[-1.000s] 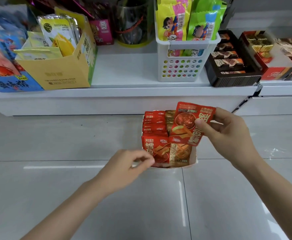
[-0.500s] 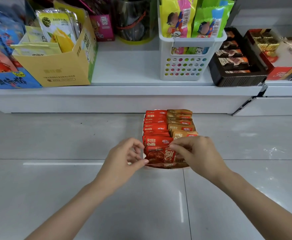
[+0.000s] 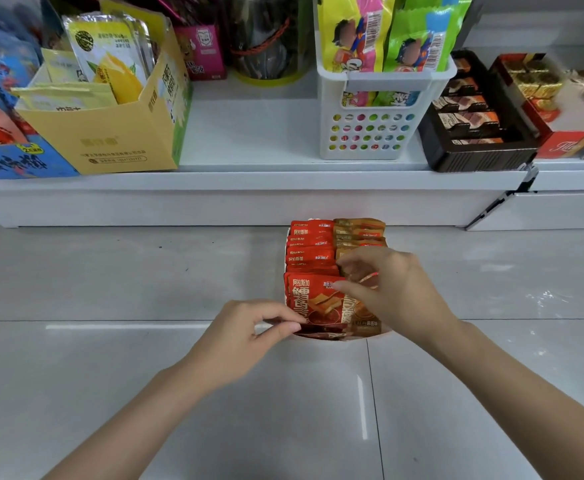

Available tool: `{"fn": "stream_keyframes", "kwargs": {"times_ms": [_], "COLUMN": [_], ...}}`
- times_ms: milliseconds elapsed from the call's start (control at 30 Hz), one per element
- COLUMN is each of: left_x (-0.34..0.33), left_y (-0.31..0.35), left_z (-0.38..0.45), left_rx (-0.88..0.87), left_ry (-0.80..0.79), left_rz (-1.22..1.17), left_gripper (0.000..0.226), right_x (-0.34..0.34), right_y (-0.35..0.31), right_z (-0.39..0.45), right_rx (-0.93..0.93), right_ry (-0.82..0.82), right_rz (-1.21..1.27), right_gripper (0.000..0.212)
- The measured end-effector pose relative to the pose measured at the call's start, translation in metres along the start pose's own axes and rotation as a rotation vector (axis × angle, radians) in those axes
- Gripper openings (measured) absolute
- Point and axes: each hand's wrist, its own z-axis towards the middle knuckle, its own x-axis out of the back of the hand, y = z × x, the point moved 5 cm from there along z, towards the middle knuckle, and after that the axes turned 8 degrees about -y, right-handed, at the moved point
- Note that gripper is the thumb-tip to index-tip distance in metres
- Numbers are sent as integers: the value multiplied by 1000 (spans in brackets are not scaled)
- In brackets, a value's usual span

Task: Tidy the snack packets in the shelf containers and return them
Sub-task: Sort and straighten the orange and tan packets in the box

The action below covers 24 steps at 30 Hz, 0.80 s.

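Note:
A white snack container (image 3: 339, 337) stands on the tiled floor below the shelf. A row of red packets (image 3: 309, 245) fills its left side and a row of brown packets (image 3: 359, 230) its right side. The front red packet (image 3: 313, 299) faces me upright. My left hand (image 3: 249, 336) pinches the container's near left edge at the bottom of that packet. My right hand (image 3: 387, 289) reaches into the brown row, thumb and fingers curled on a packet top; which packet they hold is hidden.
The white shelf (image 3: 249, 181) holds a yellow carton (image 3: 110, 143) of mango packets, a white perforated basket (image 3: 370, 133) with bright bags, a dark chocolate tray (image 3: 477, 147) and a red box (image 3: 567, 147). A gap lies between carton and basket.
The red packet my right hand held up a second ago has gone into the front of the red row. My right hand has since shifted back onto the brown row. My left hand stayed.

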Motion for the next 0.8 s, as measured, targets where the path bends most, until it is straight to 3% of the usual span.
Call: {"fn": "stream_keyframes", "kwargs": {"times_ms": [300, 500, 667, 800], "left_x": [-4, -4, -5, -5], "left_y": [2, 8, 10, 22], "left_z": [-6, -3, 6, 21], "left_rx": [11, -12, 28, 131], "left_ry": [-33, -15, -25, -16], "left_rz": [-134, -75, -203, -591], "left_gripper": [29, 38, 40, 47], "right_x": [-17, -26, 46, 75], "right_y": [3, 1, -5, -12], "right_z": [-6, -15, 1, 9], "right_rx": [-22, 36, -53, -170], "right_ry": [61, -30, 218, 150], "right_rz": [65, 78, 641, 747], "right_gripper": [28, 11, 11, 7]}}
